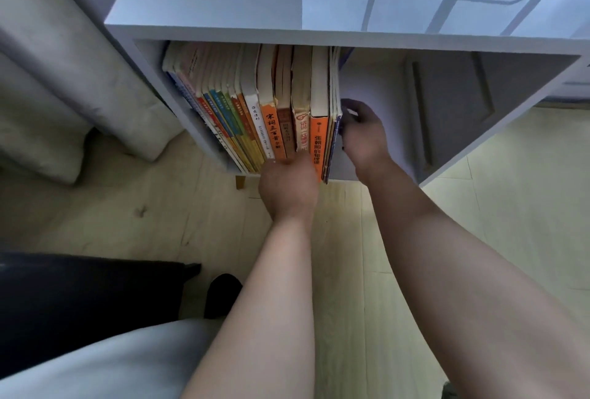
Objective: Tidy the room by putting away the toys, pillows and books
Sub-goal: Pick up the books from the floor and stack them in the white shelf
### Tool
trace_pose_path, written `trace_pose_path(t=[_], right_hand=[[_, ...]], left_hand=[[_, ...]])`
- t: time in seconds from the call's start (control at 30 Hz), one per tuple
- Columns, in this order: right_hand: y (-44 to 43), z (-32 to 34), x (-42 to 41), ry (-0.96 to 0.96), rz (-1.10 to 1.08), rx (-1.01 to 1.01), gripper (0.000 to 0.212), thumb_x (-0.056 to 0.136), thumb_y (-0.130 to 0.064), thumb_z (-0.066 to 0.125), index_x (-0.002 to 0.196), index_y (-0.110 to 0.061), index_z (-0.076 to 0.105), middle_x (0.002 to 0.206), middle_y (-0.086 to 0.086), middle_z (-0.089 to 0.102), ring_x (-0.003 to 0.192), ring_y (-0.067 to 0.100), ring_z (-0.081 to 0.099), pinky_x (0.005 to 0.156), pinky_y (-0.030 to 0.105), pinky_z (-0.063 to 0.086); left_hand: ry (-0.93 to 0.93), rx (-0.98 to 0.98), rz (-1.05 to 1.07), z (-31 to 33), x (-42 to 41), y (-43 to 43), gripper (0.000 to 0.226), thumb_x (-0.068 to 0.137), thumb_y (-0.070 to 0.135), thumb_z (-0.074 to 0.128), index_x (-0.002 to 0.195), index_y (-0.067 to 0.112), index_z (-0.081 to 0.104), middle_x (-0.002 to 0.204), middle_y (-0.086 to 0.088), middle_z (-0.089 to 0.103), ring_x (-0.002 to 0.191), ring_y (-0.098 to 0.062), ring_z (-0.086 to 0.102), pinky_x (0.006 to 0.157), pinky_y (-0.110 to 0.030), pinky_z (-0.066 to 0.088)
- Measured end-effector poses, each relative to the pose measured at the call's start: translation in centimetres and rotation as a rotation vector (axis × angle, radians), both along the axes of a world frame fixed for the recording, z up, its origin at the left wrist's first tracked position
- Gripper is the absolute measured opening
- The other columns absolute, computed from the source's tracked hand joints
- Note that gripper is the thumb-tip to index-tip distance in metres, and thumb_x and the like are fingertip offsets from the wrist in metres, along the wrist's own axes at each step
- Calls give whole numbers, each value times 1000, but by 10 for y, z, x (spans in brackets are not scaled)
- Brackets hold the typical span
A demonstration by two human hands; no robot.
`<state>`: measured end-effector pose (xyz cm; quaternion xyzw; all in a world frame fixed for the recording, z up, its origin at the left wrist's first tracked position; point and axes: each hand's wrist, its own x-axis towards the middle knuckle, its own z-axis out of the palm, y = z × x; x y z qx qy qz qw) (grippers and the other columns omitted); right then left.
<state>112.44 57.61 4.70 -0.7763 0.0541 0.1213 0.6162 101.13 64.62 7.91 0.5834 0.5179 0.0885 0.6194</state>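
1. Head view: looking down into a white bookshelf [287, 34] standing on a pale wooden floor [415, 239], with a grey sofa [64, 95] sitting just beside its left wall.
2. Filling the left half of the open compartment: a row of books [255, 104], standing upright with spines facing out and long axes running top to bottom, and leaving the right half of the compartment free.
3. Closing that row on its right end: an orange book [320, 136], with a few thin books [334, 111] touching its right face.
4. Reaching in from the free side: the right hand [364, 136], its fingers [349, 108] curling onto the outer face and front edge of the thin books, apparently pinching them and holding them upright.
5. Pressing at the lower spines near the orange book: the left hand [287, 187], showing only its back, so not telling whether its fingers are apart or together.
6. Judging the coming move: thin books lying immediately left of the right fingers, right hand being the nearer one, so probably calling for a push leftward and deeper into the shelf while bracing the row with the left.
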Motion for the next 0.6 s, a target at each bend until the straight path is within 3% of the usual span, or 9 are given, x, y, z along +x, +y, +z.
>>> trace_pose_path(t=[0.1,0.2,0.33,0.4,0.47,0.6], right_hand=[[-4,12,-10,-36,64,22,22,105,-30,51,119,-24,67,100,-6,71,85,11,66,68,27,49],[-8,22,-21,1,91,34,14,104,-28,56,112,-26,66,106,-5,73,96,15,69,84,31,57],[-22,26,-35,89,6,46,17,104,-27,51,113,-25,65,96,-7,68,88,16,66,72,30,54],[-32,27,-43,181,-25,18,15,104,-28,50,107,-28,64,100,-4,68,91,19,67,76,36,59],[-37,29,-48,259,-33,-5,15,104,-28,50,98,-30,64,108,2,70,95,24,69,78,40,61],[-47,30,-56,311,-28,-11,18,103,-21,51,105,-22,69,116,8,69,102,30,67,68,37,55]], left_hand=[[-154,480,-166,26,-9,-17,21,93,30,64,74,23,60,72,9,65,66,-7,60,52,-21,39],[-304,836,-236,53,4,-18,22,93,32,65,77,17,64,71,4,65,64,-15,59,53,-24,41],[-196,1002,-415,80,22,-2,24,97,35,59,92,13,67,87,-3,67,79,-23,63,66,-32,54],[-144,1097,-556,91,20,1,21,98,32,58,101,12,65,94,-3,62,85,-26,62,72,-37,57],[-105,1238,-722,105,15,2,18,98,29,58,106,13,62,99,-5,58,86,-28,61,73,-38,56],[108,1419,-1094,129,-4,-6,17,98,29,56,111,17,55,101,-2,53,85,-27,60,72,-38,54]])
